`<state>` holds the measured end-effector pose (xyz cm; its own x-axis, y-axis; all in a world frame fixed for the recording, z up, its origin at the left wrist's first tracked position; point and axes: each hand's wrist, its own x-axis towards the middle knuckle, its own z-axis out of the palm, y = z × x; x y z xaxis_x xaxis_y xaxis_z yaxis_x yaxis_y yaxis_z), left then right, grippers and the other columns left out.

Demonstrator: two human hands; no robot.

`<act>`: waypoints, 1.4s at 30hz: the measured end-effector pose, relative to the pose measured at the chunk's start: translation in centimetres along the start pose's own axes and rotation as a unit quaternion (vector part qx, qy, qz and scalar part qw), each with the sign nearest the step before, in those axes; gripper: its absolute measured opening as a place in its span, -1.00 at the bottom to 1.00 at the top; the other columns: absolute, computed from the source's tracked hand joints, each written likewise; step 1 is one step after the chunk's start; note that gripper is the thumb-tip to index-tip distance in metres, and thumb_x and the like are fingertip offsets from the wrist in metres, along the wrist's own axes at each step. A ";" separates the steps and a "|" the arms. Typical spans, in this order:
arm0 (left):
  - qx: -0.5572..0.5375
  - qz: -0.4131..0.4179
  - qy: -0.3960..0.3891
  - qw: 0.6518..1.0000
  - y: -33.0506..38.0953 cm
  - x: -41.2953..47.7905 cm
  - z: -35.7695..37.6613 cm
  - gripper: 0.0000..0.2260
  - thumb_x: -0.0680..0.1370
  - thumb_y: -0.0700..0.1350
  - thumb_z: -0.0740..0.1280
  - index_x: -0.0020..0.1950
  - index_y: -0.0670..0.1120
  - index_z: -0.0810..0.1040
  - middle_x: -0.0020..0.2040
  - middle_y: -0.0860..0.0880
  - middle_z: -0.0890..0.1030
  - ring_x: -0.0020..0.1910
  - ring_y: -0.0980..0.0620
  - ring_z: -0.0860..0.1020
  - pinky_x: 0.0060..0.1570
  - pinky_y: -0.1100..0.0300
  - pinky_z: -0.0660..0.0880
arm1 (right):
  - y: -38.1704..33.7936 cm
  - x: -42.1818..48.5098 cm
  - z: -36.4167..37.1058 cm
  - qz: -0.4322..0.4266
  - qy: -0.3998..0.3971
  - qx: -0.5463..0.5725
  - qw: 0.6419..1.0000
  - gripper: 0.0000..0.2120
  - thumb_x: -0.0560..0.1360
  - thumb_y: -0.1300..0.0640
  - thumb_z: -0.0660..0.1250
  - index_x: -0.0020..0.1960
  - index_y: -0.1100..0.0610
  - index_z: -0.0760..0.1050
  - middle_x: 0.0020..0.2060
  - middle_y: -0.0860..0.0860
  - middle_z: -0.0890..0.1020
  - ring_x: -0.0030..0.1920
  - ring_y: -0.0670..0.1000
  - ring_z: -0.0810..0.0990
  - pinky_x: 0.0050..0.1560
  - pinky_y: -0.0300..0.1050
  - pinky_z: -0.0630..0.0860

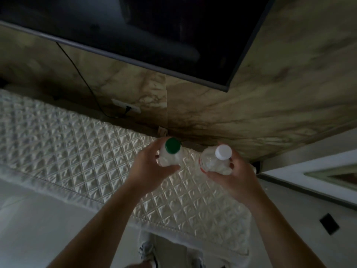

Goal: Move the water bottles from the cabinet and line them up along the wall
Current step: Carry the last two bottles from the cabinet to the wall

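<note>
Two clear, crinkled bottles: green-capped bottle [171, 158] is gripped by left hand [147, 164], white-capped bottle [211, 161] by right hand [236, 177], above quilted cover [77, 142].

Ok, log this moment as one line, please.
left hand: holds green-capped bottle | right hand: holds white-capped bottle | both over quilted cover, by marble wall | set down: cannot tell

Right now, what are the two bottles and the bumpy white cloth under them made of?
The green-capped clear bottle and the white-capped clear bottle look like thin plastic: see-through, crinkled, glinting walls. The bumpy white quilted cover seems to be padded fabric with a satin sheen, stitched in diamonds, though it could be embossed vinyl.
</note>
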<state>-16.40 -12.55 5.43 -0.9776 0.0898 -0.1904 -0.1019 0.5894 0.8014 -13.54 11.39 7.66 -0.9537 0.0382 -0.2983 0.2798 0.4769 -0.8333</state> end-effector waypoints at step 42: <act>-0.120 -0.047 0.297 0.946 14.8 -31.3 -30.2 -0.39 0.16 0.13 0.57 0.18 0.19 0.52 0.03 0.21 0.64 0.02 0.16 0.62 0.08 -0.02 0.59 | -37.6 -20.2 1.1 -0.292 -0.185 -0.024 0.938 -0.56 0.32 0.04 0.55 0.08 -0.25 0.45 -0.06 -0.22 0.61 -0.05 -0.22 0.59 -0.08 -0.16 0.56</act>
<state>7.15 -30.92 40.37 -0.8857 -0.4634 0.0289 -0.1621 0.3670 0.9160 -4.69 -8.22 44.49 -0.8368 -0.5449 0.0535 -0.2916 0.3609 -0.8859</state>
